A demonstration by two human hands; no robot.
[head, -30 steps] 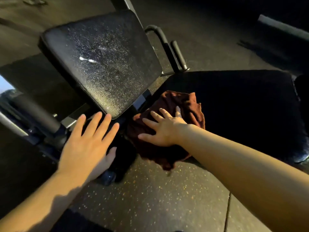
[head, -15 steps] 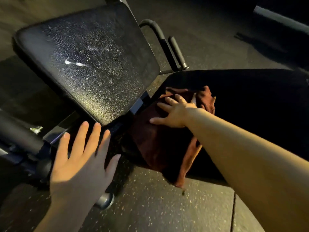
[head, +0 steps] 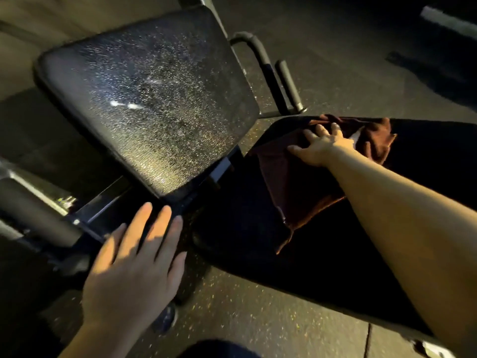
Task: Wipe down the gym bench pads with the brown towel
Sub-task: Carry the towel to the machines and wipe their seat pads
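far left, a dark padded roller (head: 38, 215) and the metal frame (head: 108, 200) sit low beside me, out of the job for now. my left hand (head: 134, 270) hovers over the frame just below the tilted back pad (head: 144, 99), fingers straight and slightly spread, holding nothing; whether the palm touches anything underneath i cannot tell. that back pad is speckled all over with glinting droplets or cracked texture, which one i cannot say, and by the look of it, it is not wiped yet.

behind its right edge stands the black handle (head: 265, 71) on the speckled floor (head: 258, 319).

right of that is the seat pad (head: 426, 156), dark and flat. the brown towel (head: 296, 182) lies spread on it, one corner trailing toward the near edge, the far part bunched. my right hand (head: 320, 148) presses down on the towel's upper part, fingers extended and fanned apart, flat on the cloth, not clutching it.

to do this stroke well, i'd keep the palm flat and the pressure even so the cloth slides with my hand and doesn't bunch. i'd sweep in overlapping passes right out to the pad's edges, then carry the towel over to the speckled back pad. the loose trailing corner could drag onto the floor, so i'd gather it in first.
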